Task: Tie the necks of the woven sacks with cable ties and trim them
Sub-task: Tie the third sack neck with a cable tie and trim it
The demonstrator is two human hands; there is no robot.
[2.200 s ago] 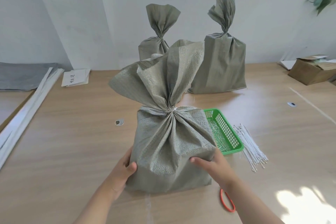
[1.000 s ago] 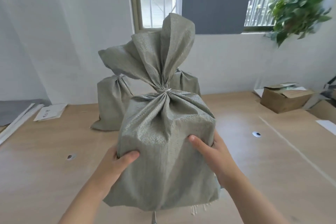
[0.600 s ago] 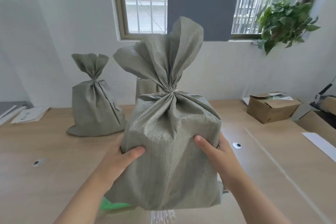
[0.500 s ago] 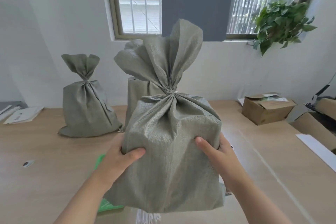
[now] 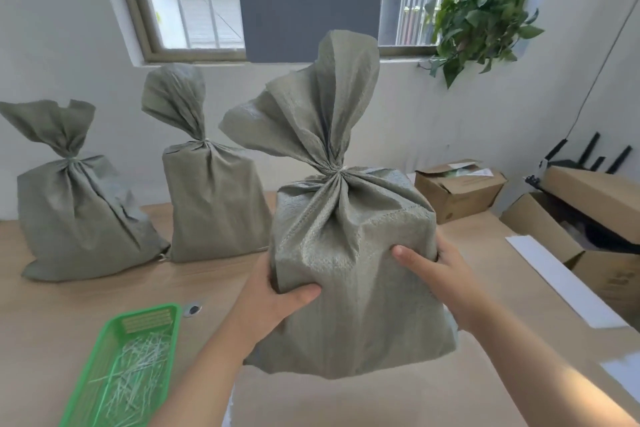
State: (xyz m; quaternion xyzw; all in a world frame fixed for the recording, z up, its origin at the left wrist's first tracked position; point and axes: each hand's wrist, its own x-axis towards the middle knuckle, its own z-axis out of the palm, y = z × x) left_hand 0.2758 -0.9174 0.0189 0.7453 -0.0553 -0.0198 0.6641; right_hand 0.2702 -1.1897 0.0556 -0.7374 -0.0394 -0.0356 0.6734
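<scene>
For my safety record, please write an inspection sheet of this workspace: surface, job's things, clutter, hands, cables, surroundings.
Surface: wooden table, white paper strip at right.
Job's things: front sack, neck tied; far-left sack and middle sack, tied, standing behind.
Clutter: green basket with tie offcuts; cardboard boxes at right.
Hands: left hand and right hand grip the front sack's sides.
Cables: one thin dark line on right wall, maybe a cable.
Surroundings: barred window, grey panel, plant.
</scene>
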